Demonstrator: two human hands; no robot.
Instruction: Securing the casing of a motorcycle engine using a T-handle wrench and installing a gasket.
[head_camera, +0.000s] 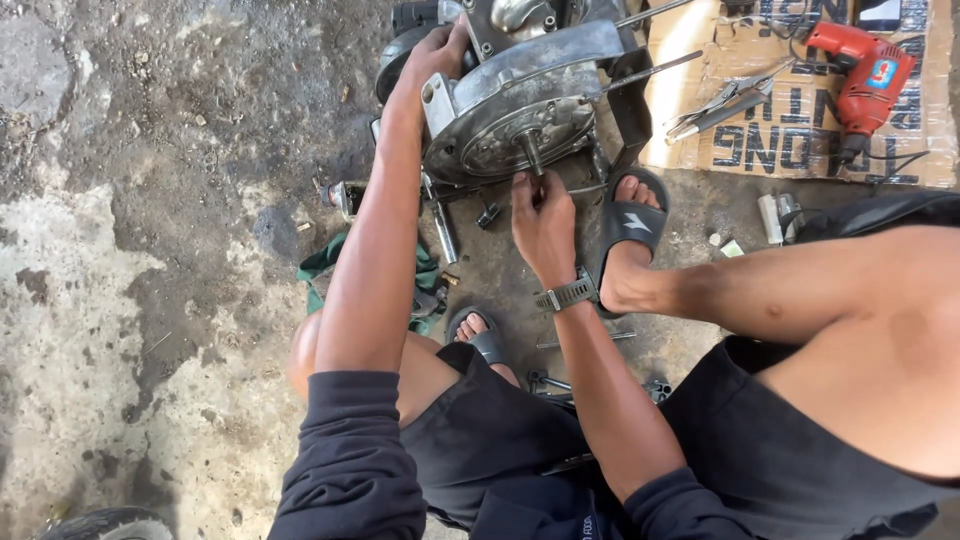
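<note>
Flattened brown cardboard sheet (800, 140), black lettering, at 1 o'clock; red electric drill (862, 80) on it. Left hand (432, 55) fingers grip round grey metal engine casing (520, 110), top cut off. Right hand (543, 222) fingers pinched at its shaft; held item indiscernible.

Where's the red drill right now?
The red drill lies at the top right of the head view, on the cardboard sheet, just right of the pliers.

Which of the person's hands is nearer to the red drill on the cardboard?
The right hand. It is at the engine's shaft, left of the red drill; the left hand grips the engine's far left edge, farther away.
</note>
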